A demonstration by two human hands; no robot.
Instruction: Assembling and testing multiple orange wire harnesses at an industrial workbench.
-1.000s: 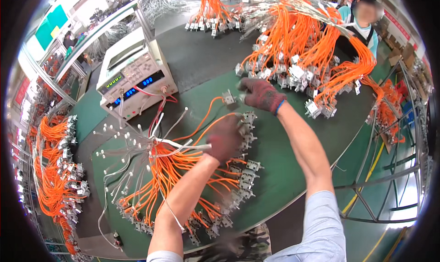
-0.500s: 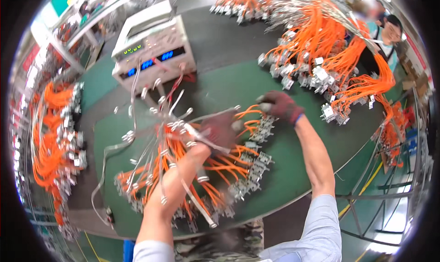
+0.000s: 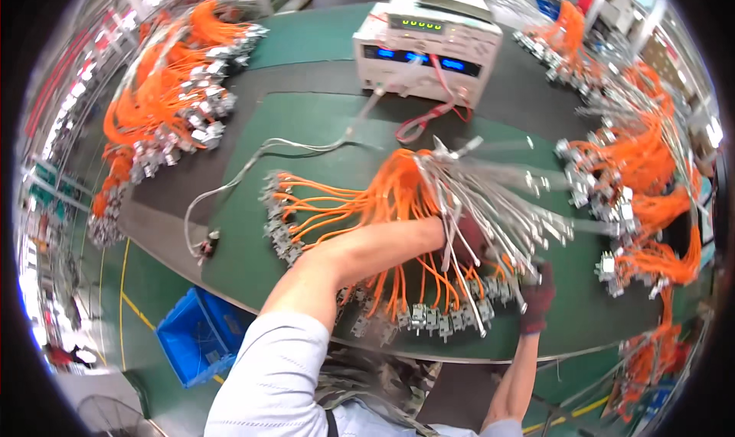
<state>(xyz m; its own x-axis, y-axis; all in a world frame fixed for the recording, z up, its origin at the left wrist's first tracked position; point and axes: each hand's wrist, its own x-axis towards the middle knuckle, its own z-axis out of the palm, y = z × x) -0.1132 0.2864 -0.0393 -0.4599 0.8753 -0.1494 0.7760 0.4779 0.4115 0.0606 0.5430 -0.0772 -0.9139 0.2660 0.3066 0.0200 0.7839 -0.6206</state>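
A bundle of orange cables (image 3: 398,180) is fanned out on the green mat, with grey connectors (image 3: 278,226) along its outer edge. Its pale, silvery ends (image 3: 513,196) spread to the right, partly smeared by motion. My left hand (image 3: 472,240), in a dark red glove, reaches across the fan into these silvery ends, which hide its fingers. At the fan's right end, my gloved right hand (image 3: 539,299) is at the last connectors, its fingers drawn together. Whatever they hold is too small to make out.
A white bench instrument (image 3: 429,43) with lit displays stands behind the fan, a grey lead (image 3: 260,148) running left from it. More orange cable bundles lie at the left (image 3: 164,104) and right (image 3: 647,173). A blue crate (image 3: 184,345) sits below the table's left edge.
My view has turned left, so the instrument and fan appear further right. The silvery ends have swung to the fan's right. My right hand is now lower, nearer the table's front edge.
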